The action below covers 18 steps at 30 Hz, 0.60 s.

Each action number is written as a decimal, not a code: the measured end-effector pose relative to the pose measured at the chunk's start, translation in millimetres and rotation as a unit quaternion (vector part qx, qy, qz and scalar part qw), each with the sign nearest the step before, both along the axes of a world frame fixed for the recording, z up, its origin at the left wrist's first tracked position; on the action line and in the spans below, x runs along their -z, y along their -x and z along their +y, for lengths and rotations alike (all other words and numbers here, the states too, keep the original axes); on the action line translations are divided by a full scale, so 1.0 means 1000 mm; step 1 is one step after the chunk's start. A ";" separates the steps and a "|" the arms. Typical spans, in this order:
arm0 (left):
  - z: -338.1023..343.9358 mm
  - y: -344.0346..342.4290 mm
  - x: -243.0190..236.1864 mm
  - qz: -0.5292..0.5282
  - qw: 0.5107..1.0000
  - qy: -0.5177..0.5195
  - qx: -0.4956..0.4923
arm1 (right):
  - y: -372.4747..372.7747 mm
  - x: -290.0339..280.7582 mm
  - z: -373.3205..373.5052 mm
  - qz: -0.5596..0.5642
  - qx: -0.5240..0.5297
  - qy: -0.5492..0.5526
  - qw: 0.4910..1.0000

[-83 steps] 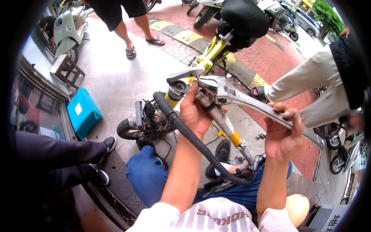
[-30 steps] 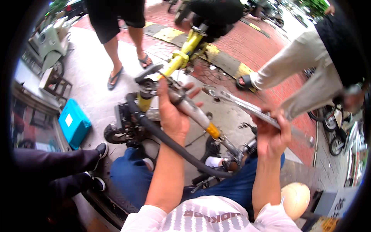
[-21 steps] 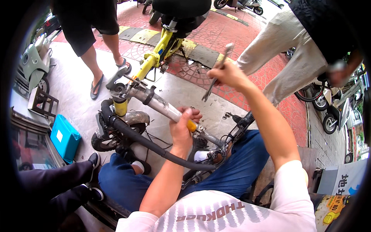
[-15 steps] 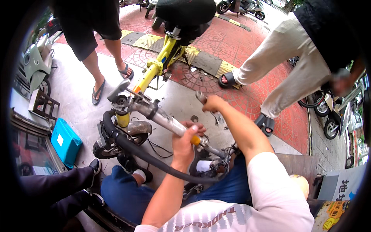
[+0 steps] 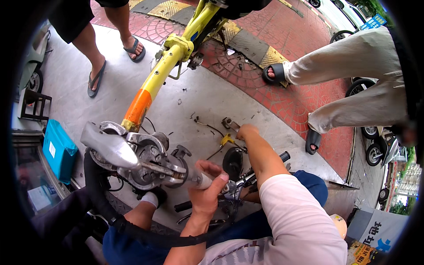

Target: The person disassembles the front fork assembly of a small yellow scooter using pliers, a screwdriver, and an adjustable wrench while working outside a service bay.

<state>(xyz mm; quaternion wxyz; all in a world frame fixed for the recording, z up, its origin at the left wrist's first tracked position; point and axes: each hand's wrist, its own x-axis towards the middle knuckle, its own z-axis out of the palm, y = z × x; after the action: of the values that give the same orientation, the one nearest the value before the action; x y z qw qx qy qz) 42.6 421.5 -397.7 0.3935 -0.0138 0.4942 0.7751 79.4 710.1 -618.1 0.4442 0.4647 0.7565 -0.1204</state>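
Note:
A yellow bike frame (image 5: 170,66) with an orange section reaches from the top toward me. At its near end sits a silver folding clamp (image 5: 148,161) with a large lever (image 5: 110,143). My left hand (image 5: 205,187) is closed around the silver handlebar post (image 5: 194,176) beside that clamp. Farther right and low, my right hand (image 5: 248,131) grips a metal tool with a rounded head (image 5: 229,123); its exact kind is unclear. Just below it is a small yellow part (image 5: 227,139) with a cable. A thick black sleeve (image 5: 172,239) curves below my left hand and crosses my left forearm.
One person in flip-flops (image 5: 98,79) stands at the far left, another in light trousers (image 5: 340,57) at the right. A blue box (image 5: 59,150) stands at the left. A black-and-yellow ramp strip (image 5: 249,46) crosses the red paving. A black handlebar grip (image 5: 183,206) lies near my knees.
My view has shifted closer to the clamp, which looks larger, and the saddle has mostly left the frame. My right hand keeps the tool, lower in the picture. My left hand stays on the post.

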 end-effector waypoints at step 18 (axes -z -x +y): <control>0.000 0.013 0.004 0.083 0.992 0.088 -0.032 | 0.024 0.036 -0.054 0.189 -0.518 0.049 0.832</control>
<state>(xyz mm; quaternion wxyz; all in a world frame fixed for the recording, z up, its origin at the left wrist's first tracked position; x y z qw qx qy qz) 29.8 421.3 -401.5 0.3237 0.0004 0.5904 0.7393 55.2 656.0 -654.0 0.3118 -0.0500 0.9488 0.0048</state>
